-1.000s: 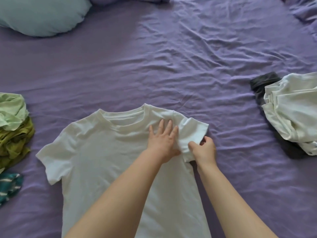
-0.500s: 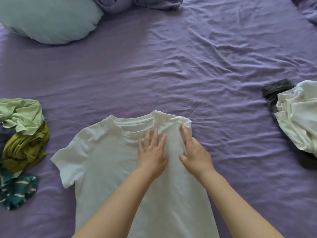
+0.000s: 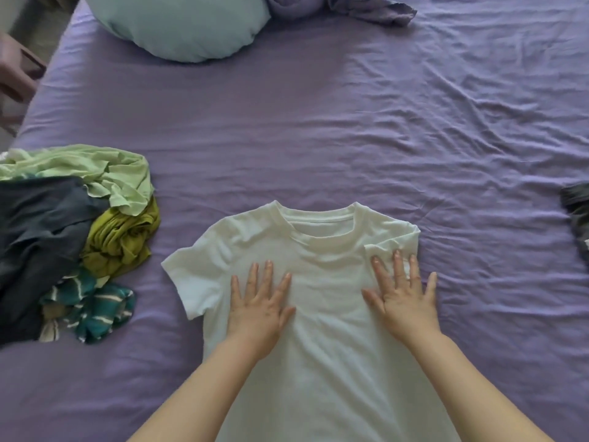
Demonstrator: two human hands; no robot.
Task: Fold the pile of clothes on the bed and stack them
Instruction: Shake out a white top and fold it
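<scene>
On the purple bed (image 3: 318, 129), both hands flat on white T-shirt (image 3: 325, 346)

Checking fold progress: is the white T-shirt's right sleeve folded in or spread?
Folded in: the white T-shirt shows a straight right edge under the right hand.

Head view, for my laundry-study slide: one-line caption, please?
Both hands, left hand and right hand, press flat on a white T-shirt beside unfolded clothes.

A bed (image 3: 318, 129) in wrinkled purple sheet carries a white T-shirt (image 3: 322, 314) spread flat, a crumpled clothes pile (image 3: 73, 237) at left, a pale-blue pillow (image 3: 181, 23)
</scene>
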